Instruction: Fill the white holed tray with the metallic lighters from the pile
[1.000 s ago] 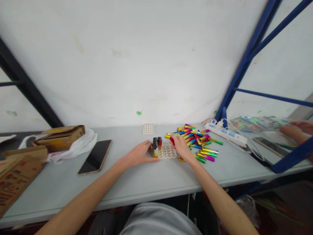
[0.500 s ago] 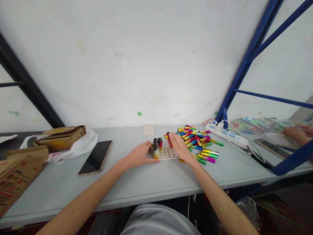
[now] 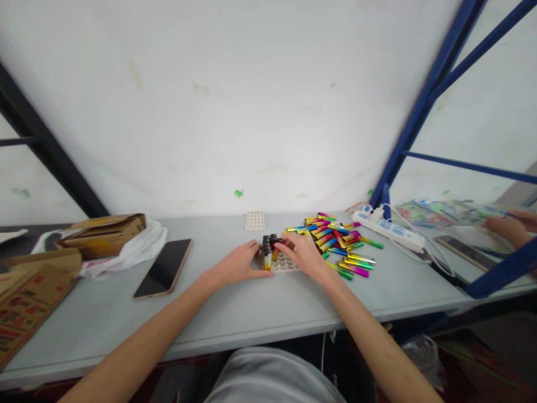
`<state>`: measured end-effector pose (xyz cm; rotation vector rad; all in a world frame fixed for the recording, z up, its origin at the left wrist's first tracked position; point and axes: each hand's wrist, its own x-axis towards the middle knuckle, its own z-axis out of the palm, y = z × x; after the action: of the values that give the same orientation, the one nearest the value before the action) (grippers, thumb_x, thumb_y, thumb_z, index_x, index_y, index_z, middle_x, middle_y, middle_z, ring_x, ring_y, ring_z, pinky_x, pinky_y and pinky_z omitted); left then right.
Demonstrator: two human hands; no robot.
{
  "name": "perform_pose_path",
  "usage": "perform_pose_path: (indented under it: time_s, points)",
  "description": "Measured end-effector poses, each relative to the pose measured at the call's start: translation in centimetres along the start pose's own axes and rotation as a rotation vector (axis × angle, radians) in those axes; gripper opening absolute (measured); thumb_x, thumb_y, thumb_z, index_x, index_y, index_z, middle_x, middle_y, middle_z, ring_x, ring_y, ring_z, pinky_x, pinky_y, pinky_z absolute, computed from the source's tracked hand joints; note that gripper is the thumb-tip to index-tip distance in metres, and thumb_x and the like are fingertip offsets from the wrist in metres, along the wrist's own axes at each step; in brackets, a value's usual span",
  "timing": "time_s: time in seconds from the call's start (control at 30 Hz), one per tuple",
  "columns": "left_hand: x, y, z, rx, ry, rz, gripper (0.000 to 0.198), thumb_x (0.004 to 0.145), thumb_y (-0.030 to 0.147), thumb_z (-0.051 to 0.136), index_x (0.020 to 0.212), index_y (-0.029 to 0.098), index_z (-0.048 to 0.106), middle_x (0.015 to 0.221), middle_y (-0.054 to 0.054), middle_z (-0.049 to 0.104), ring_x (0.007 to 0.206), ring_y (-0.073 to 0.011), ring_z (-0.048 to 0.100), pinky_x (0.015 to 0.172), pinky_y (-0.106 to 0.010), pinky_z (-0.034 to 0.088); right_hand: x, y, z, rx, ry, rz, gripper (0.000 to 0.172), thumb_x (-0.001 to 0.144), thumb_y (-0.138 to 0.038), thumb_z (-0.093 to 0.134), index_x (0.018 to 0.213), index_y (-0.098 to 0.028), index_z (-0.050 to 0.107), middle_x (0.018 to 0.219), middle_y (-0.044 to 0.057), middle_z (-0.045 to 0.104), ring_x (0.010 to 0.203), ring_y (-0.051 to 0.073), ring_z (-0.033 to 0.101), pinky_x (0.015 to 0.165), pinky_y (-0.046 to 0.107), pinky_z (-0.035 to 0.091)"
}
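A pale tray with rows of round holes (image 3: 285, 265) lies in front of me. Several lighters with black tops (image 3: 267, 253) stand upright at its left end. My left hand (image 3: 242, 263) is braced round that end, thumb along the front edge and fingers behind, gripping the tray. My right hand (image 3: 301, 249) pinches a dark-topped reddish lighter (image 3: 278, 246) over the holes, close beside the standing ones. Its fingers partly hide the lighter, so I cannot tell whether it sits in a hole. To the right lies a loose pile of shiny, multicoloured tubes (image 3: 335, 238).
A second holed tray (image 3: 254, 220) rests by the wall. On the left are a phone (image 3: 164, 268), a cardboard box (image 3: 104, 238) and a white plastic bag (image 3: 145, 240). A power strip (image 3: 390, 230) lies right, near blue posts. Another person's hand (image 3: 505, 228) is at far right.
My right hand has moved left and slightly down with its lighter, from above the tray's right part to beside the standing lighters. My left hand has stayed at the tray.
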<state>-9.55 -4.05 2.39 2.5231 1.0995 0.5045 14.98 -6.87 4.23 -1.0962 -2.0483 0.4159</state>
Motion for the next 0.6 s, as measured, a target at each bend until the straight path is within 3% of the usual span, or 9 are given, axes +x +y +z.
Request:
perform_pose_path:
  time_s: [0.13,0.33,0.6]
  points:
    - [0.0,0.0,0.0,-0.003,-0.001,0.003,0.057,0.081,0.067,0.08,0.111,0.02,0.067,0.11,-0.011,0.068,0.1,-0.0309,0.065,0.093,-0.043,0.054,0.1,-0.3,-0.9,-0.004,-0.138,-0.078,0.033,0.107,-0.05,0.061,0.105,-0.021,0.078,0.096,0.008,0.081,0.084,0.023,0.071,0.082,0.033,0.049]
    - [0.0,0.1,-0.2,0.001,-0.019,-0.006,0.057,0.081,0.065,0.081,0.114,0.02,0.067,0.114,-0.011,0.069,0.103,-0.0324,0.066,0.093,-0.042,0.053,0.2,-0.1,-1.5,-0.169,-0.243,-0.187,0.031,0.108,-0.046,0.061,0.103,-0.022,0.08,0.091,0.007,0.079,0.081,0.021,0.068,0.076,0.029,0.042]
    - [0.0,0.1,-0.3,0.013,-0.01,-0.013,0.052,0.081,0.065,0.08,0.104,0.021,0.066,0.106,-0.01,0.068,0.098,-0.0321,0.066,0.088,-0.041,0.054,0.5,-0.6,-0.1,-0.356,-0.165,-0.047,0.023,0.103,-0.041,0.071,0.106,-0.02,0.079,0.086,0.008,0.079,0.075,0.021,0.068,0.066,0.028,0.035]
